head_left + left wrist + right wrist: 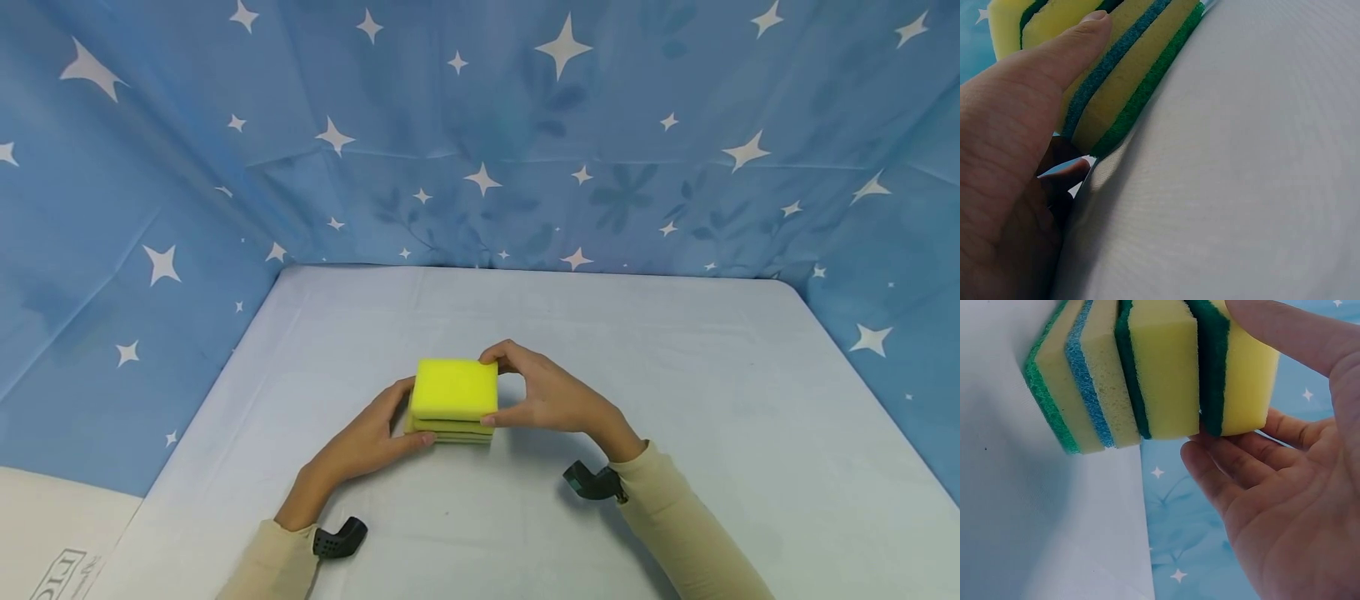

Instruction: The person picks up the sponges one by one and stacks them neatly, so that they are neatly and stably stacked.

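A stack of several scouring sponges stands on the white tabletop. Its top sponge (454, 390) is bright yellow, with a dark green scouring layer underneath that shows in the right wrist view. My right hand (551, 392) pinches this sponge at its right side, thumb in front and fingers behind. Around the left side of the stack, my left hand (371, 437) holds the lower sponges (1119, 103), thumb along the front face. Blue and green scouring layers separate the paler lower sponges. The top sponge seems to lie against the one below.
White cloth covers the table (675, 358). Blue curtains (480, 125) with white stars hang behind and along both sides. A pale panel with printed lettering (63, 575) lies at the lower left. Black wrist devices (341, 539) sit at both sleeves.
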`<state>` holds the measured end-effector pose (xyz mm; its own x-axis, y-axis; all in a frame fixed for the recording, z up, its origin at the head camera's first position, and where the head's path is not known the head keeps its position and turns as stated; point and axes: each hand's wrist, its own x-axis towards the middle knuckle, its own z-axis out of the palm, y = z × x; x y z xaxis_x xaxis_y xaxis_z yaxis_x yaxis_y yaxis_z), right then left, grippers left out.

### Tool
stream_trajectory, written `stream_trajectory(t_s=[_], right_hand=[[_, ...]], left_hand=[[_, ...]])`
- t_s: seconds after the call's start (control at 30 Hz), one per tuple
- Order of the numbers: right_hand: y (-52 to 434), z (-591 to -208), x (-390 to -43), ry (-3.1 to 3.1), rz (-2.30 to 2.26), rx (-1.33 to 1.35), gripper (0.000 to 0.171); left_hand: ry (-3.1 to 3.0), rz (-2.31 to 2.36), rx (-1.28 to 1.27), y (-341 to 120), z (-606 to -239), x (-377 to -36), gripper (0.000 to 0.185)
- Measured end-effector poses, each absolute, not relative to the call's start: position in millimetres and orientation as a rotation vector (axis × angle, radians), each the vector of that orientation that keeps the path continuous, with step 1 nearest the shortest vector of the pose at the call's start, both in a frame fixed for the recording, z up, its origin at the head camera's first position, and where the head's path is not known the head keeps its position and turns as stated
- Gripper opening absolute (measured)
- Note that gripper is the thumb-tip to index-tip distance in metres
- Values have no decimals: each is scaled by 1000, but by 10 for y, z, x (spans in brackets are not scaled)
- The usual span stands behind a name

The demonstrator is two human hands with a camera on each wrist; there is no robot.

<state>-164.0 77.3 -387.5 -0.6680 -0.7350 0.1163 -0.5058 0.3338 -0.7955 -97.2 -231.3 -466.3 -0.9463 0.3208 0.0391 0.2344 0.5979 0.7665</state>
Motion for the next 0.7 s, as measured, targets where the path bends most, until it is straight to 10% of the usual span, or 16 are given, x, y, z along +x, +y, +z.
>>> stream_trajectory(t_s=[0.7], right_hand=[[801, -3832, -1646, 2321, -1170, -1075, 90]], left_hand=[[2678, 1364, 511, -2342, -4648, -952, 101]])
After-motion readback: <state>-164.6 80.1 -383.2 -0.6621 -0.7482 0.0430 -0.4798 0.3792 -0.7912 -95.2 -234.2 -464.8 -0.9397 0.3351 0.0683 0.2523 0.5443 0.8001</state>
